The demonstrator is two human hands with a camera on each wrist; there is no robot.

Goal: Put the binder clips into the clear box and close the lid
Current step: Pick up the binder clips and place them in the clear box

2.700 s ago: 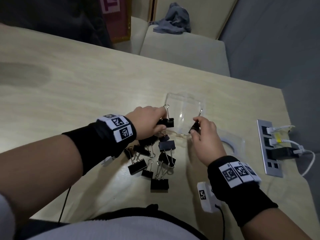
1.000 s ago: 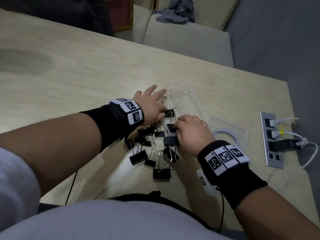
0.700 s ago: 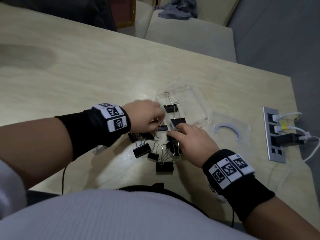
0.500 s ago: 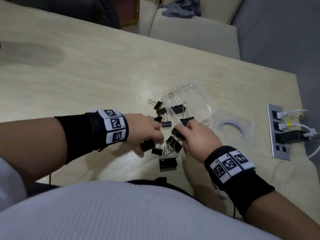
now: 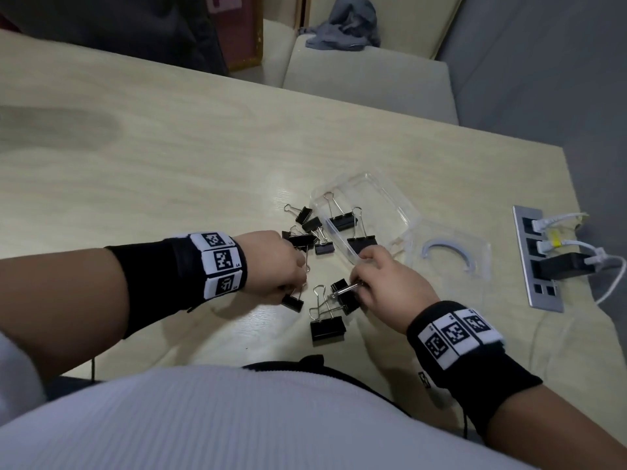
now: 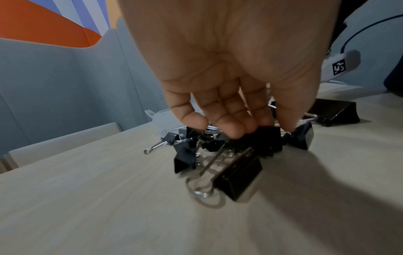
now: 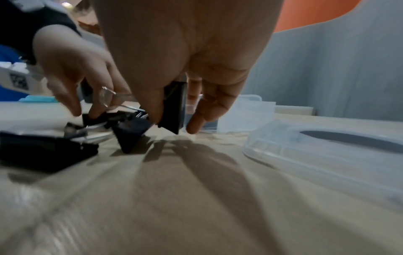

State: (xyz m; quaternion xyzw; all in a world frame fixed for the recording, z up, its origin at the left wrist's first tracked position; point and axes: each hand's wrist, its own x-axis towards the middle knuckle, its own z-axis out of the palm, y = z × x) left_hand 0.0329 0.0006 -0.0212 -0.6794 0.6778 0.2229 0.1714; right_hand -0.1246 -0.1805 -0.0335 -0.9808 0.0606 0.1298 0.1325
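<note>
Two black binder clips (image 5: 343, 221) with silver wire handles already lie inside the clear box (image 5: 390, 201), one near its left wall and one toward its near corner; the box is shallow, see-through, with rounded corners, and sits open on the pale wooden table (image 5: 152, 157). Its lid (image 5: 475, 266) lies flat just to the right of the box, clear as well, with a grey curved mark on it. Several more clips lie loose on the table: a small cluster (image 5: 310, 228) just left of the box, and a larger one (image 5: 327, 329) lying nearest the person's body, handles pointing away.

Between these, the left hand (image 5: 274, 262) has its fingers curled down onto a clip (image 5: 292, 302); the left wrist view shows the fingertips (image 6: 235, 132) pressed on the black bodies of a tangled heap, though exactly how many it grips I cannot tell. The right hand (image 5: 383, 290) pinches a black clip (image 7: 173, 105) between thumb and fingers, its body showing in the right wrist view; silver handles stick out to the left.

Beyond the box the table runs bare to its far edge; to the right, a power strip (image 5: 537, 262) with plugged cables lies near the table's edge, well apart from the lid.
</note>
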